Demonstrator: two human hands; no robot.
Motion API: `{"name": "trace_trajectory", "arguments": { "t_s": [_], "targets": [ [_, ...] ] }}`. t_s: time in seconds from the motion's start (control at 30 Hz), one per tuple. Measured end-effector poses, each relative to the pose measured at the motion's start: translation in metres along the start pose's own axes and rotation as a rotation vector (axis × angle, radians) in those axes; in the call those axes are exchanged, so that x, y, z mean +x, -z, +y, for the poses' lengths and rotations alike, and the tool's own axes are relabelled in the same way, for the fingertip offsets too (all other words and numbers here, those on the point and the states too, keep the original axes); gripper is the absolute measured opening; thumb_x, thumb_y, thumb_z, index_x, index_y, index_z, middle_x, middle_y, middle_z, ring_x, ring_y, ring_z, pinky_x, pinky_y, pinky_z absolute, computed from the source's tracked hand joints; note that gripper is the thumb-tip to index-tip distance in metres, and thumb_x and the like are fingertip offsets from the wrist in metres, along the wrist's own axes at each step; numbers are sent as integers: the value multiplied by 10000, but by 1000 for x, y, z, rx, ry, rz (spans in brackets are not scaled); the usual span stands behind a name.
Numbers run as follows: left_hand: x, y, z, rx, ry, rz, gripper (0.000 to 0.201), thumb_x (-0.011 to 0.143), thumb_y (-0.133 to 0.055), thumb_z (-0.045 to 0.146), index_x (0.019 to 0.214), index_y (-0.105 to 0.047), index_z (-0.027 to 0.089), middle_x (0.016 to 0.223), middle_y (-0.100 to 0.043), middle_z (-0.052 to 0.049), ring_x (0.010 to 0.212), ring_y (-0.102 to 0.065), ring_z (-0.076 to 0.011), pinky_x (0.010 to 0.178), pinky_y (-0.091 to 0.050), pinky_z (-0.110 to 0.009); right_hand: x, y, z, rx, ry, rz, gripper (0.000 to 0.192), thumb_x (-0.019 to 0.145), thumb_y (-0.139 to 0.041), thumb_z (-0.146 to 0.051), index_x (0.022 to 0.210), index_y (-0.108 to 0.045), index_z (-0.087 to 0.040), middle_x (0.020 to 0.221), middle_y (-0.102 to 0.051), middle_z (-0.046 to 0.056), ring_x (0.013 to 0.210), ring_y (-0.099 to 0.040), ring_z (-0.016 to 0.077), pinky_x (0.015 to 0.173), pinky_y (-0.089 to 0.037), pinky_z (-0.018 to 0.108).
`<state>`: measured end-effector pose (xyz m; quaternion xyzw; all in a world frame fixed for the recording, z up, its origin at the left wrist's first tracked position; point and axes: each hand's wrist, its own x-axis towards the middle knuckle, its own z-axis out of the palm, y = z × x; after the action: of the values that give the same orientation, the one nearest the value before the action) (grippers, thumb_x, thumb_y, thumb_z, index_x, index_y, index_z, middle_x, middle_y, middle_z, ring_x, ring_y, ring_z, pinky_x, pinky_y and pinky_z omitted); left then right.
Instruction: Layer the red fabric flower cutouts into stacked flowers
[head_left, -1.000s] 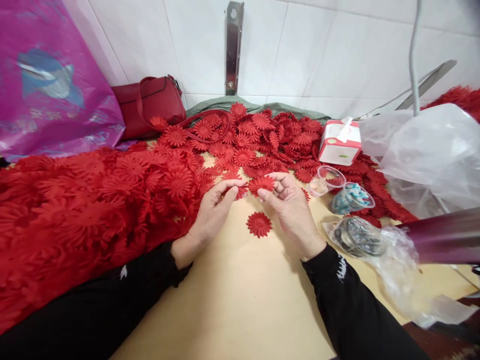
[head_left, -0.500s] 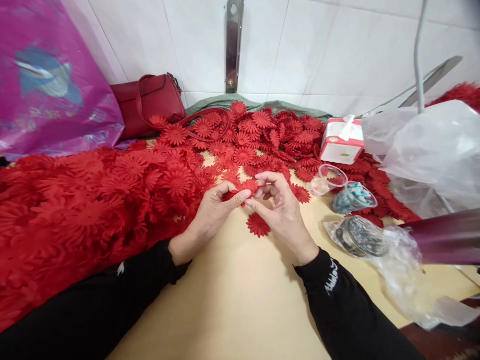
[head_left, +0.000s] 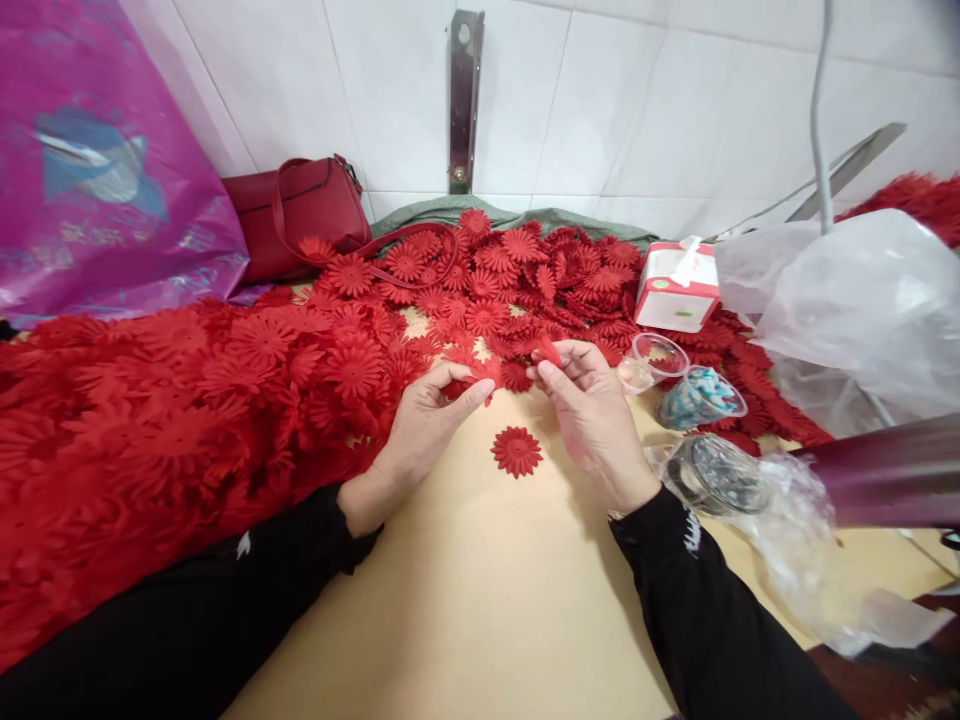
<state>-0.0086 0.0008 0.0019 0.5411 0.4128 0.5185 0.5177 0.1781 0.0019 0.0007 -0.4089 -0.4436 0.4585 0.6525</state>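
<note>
My left hand (head_left: 424, 425) pinches a red fabric flower (head_left: 480, 375) between thumb and fingers, just right of a big heap of red flowers (head_left: 172, 410). A short gap away, my right hand (head_left: 592, 415) pinches another red flower piece (head_left: 547, 351) at its fingertips. One single red flower (head_left: 516, 450) lies flat on the tan table (head_left: 480, 590) between and just below both hands. Both arms wear black sleeves.
More red flowers (head_left: 525, 275) cover the back of the table. A red handbag (head_left: 300, 210) stands at the wall. To the right are a white-and-red tissue box (head_left: 677, 286), two clear plastic cups (head_left: 679, 380), a bagged jar (head_left: 720, 475), clear plastic bags (head_left: 862, 310) and a purple roll (head_left: 892, 480).
My hands came together half a second ago with flowers between them, then drew apart. Each now holds its own red piece; the right hand has moved right and up.
</note>
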Motion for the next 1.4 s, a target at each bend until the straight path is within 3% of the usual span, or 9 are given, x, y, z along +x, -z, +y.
{"name": "trace_trajectory", "arguments": {
  "t_s": [0.17,0.27,0.37,0.47,0.6,0.8,1.03,1.23,1.4],
  "targets": [
    [1,3,-1,98,-229,197,142,869,-744,279,912,-625,214,946,-630,-14,905,-595,-161,902,-487,-289,-3,-5,-2,-36,-3,-11,460,757,-873,-353,1119,-592,-309,1053,-701,-18,765,-626,127,741,-570,282],
    [4,8,-1,225,-331,297,74,942,-656,281,994,-650,227,1022,-624,-40,990,-601,-185,985,-483,-324,-5,-7,-3,-61,-19,-18,468,754,-871,-361,1124,-589,-309,1003,-716,-16,800,-650,148,731,-575,288],
    [7,12,-2,405,-449,440,226,937,-670,280,1159,-678,237,1173,-606,-76,1166,-567,-229,1126,-431,-388,-6,-8,-5,-88,-26,-52,447,765,-864,-360,1121,-598,-304,952,-718,-19,873,-677,166,823,-586,316],
    [6,13,-5,435,-508,524,564,920,-694,299,1460,-537,262,1479,-443,-124,1343,-474,-268,1116,-468,-403,-6,-8,-5,-116,-23,-80,387,786,-843,-363,1090,-615,-292,944,-717,-12,878,-675,172,858,-579,335],
    [2,11,-4,432,-552,508,689,963,-657,374,1596,-396,299,1630,-283,-117,1445,-383,-279,1099,-493,-385,-6,-9,-4,-93,-20,-75,390,779,-840,-330,1097,-618,-294,953,-710,-11,891,-669,168,866,-569,325],
    [11,19,12,427,-529,510,329,1063,-494,412,1297,-701,308,1316,-639,-61,1313,-507,-210,1233,-338,-384,-9,-11,-9,-58,-28,-113,387,801,-802,-292,1163,-664,-302,1015,-730,-6,903,-665,160,881,-559,318],
    [22,24,10,403,-454,505,195,927,-620,196,1064,-758,212,1126,-650,-78,1130,-621,-220,1066,-489,-364,-8,-9,-4,28,-128,-64,281,772,-822,-318,1023,-708,-263,979,-752,11,863,-676,169,865,-569,333],
    [20,28,3,557,-521,572,585,797,-603,90,1367,-622,222,1393,-504,-117,1353,-482,-264,1170,-433,-415,-10,-11,-3,-5,-73,-40,297,797,-809,-280,1071,-695,-269,972,-743,-14,887,-663,151,863,-532,286],
    [6,16,7,718,-637,339,579,894,-612,180,1464,-528,242,1434,-465,-124,1404,-453,-286,1229,-386,-486,-15,-19,-4,36,-100,-61,224,808,-809,-263,1010,-711,-254,970,-742,-10,874,-655,147,850,-517,284]
  ]
}}
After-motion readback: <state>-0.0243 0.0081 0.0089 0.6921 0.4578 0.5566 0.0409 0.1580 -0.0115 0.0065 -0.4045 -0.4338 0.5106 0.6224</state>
